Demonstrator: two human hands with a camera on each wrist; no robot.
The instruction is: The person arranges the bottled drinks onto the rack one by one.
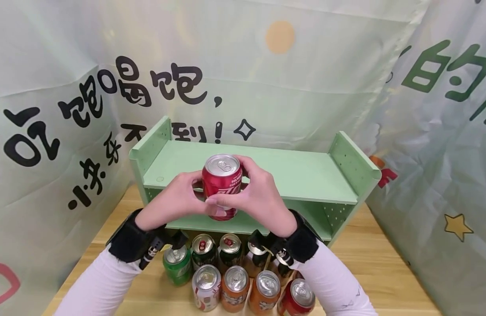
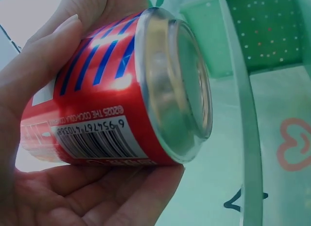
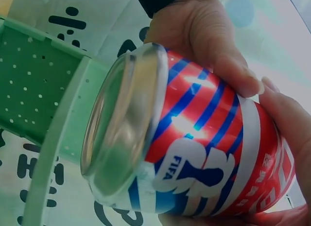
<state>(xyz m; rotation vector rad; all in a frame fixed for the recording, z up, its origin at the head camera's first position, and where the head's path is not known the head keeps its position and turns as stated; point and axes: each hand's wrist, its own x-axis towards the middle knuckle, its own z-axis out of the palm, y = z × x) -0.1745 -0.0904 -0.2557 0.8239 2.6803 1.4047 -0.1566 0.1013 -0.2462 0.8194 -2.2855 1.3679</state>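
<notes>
A red soda can (image 1: 223, 181) is upright in the head view, overlapping the front of the green shelf's top board (image 1: 298, 175). My left hand (image 1: 178, 197) grips its left side, and my right hand (image 1: 263, 193) grips the right side, with the thumbs meeting at the front. In the left wrist view, the can (image 2: 104, 109) shows a barcode and blue stripes, with fingers curled beneath it. The right wrist view shows a FIFA logo on the can (image 3: 199, 138). Both wrist views show its silver end.
Several cans stand in rows on the wooden table (image 1: 385, 272) before the shelf, including a green can (image 1: 177, 267), a white can (image 1: 207, 287), an orange can (image 1: 264, 291) and a red can (image 1: 297, 298). Raised side panels (image 1: 355, 164) bound the shelf; printed cloth (image 1: 325, 79) hangs behind.
</notes>
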